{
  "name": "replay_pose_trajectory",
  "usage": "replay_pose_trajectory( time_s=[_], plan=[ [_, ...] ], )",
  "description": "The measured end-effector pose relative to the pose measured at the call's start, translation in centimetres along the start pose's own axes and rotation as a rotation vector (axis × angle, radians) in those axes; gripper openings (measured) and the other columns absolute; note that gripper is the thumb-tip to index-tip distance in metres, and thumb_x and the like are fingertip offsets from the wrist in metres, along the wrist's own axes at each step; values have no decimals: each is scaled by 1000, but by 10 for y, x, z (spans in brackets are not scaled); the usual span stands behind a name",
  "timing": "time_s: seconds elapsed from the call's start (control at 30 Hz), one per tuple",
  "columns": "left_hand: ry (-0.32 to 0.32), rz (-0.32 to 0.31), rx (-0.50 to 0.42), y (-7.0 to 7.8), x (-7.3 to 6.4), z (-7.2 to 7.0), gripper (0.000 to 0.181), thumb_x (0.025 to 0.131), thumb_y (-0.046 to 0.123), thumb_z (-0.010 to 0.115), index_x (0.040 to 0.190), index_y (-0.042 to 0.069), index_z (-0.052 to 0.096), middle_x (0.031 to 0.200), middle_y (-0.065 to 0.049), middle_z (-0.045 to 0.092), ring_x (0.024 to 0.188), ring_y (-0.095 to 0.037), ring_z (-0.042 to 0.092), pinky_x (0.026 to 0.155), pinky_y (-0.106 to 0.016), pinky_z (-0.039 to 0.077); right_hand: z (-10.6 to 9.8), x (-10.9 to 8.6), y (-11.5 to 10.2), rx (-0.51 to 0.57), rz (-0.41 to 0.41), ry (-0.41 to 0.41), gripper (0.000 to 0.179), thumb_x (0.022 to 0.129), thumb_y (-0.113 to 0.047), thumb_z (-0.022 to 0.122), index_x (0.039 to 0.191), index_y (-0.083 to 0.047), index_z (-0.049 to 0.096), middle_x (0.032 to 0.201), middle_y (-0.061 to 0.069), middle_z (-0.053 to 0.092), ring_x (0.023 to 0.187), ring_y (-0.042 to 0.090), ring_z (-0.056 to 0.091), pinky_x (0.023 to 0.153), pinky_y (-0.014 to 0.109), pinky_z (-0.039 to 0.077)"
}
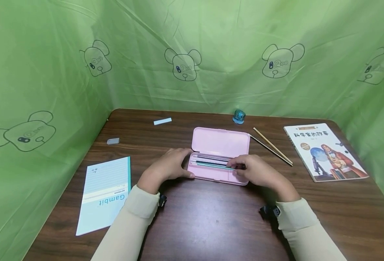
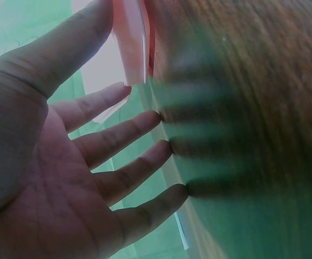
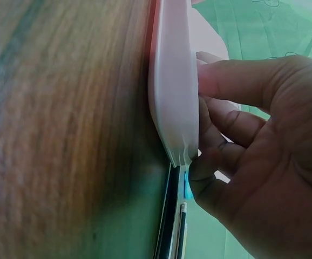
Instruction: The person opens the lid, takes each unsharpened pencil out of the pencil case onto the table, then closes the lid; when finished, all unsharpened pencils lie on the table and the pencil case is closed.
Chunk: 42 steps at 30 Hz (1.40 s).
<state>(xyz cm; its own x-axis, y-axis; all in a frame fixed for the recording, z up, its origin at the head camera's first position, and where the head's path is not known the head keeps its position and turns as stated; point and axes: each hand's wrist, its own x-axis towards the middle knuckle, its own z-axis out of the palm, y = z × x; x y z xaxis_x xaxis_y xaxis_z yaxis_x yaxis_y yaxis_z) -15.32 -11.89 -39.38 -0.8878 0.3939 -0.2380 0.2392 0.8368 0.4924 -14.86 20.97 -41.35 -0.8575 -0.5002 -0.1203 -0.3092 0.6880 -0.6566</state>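
An open pink pencil case (image 1: 211, 175) lies on the table, its lid tilted back, with several pencils (image 1: 209, 165) lengthwise inside. My left hand (image 1: 170, 165) is at the case's left end, thumb touching its near corner. In the left wrist view the fingers (image 2: 129, 129) are spread and fairly straight, fingertips on or near the tabletop. My right hand (image 1: 255, 170) reaches over the right end, thumb and curled fingers pinching a dark pencil. Seen from the right wrist, the case's side wall (image 3: 175, 91) hides the fingertips.
A notebook (image 1: 105, 195) and a grey eraser (image 1: 113, 141) lie left. A pale blue strip (image 1: 162, 121) and a blue pencil sharpener (image 1: 239, 116) are at the back. Two thin sticks (image 1: 273, 146) lie right of the case, beside a picture-covered book (image 1: 324, 152). Green curtains surround the table.
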Motion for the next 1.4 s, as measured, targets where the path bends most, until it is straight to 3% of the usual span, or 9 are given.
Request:
replay_pose_trajectory(
  time_s=[0.3, 0.53, 0.8, 0.97, 1.2, 1.4],
  plan=[
    [-15, -3, 16, -2, -6, 6, 87, 90, 38, 96, 162, 11, 56, 163, -12, 62, 156, -35, 52, 135, -53, 38, 7, -7, 1, 45, 33, -8, 25, 103, 0, 73, 122, -12, 84, 100, 2, 76, 89, 16, 63, 75, 27, 56],
    [-9, -3, 5, -3, -6, 9, 87, 89, 38, 97, 162, 11, 56, 163, -13, 61, 156, -35, 52, 134, -53, 39, 5, -9, 0, 77, -4, 18, 23, 102, 1, 75, 119, -11, 84, 102, 2, 78, 91, 15, 64, 76, 25, 56],
    [2, 18, 23, -1, -1, 3, 88, 89, 39, 97, 162, 10, 56, 163, -14, 61, 156, -35, 53, 135, -53, 38, -22, -15, 7, 113, -31, 124, 23, 101, -2, 78, 121, -10, 85, 106, 4, 81, 95, 14, 67, 82, 27, 58],
    [0, 23, 42, -1, 1, 1, 89, 89, 41, 96, 162, 10, 55, 164, -15, 60, 158, -38, 51, 135, -54, 37, -47, -28, 22, 121, -6, 251, 24, 100, -3, 81, 124, -7, 83, 104, 9, 81, 92, 8, 68, 80, 25, 58],
    [5, 21, 42, 0, 2, 0, 90, 89, 41, 96, 163, 10, 55, 165, -15, 60, 158, -37, 50, 136, -54, 36, -76, -49, 50, 84, 103, 390, 24, 103, -5, 78, 127, -5, 81, 107, 10, 81, 86, 2, 66, 70, 20, 55],
    [5, 13, 29, -2, 0, 1, 89, 89, 40, 97, 162, 10, 56, 164, -14, 61, 157, -36, 51, 135, -53, 39, -80, -58, 73, 71, 183, 446, 24, 106, -7, 75, 129, -2, 79, 113, 11, 81, 89, -4, 64, 72, 18, 53]
  ],
)
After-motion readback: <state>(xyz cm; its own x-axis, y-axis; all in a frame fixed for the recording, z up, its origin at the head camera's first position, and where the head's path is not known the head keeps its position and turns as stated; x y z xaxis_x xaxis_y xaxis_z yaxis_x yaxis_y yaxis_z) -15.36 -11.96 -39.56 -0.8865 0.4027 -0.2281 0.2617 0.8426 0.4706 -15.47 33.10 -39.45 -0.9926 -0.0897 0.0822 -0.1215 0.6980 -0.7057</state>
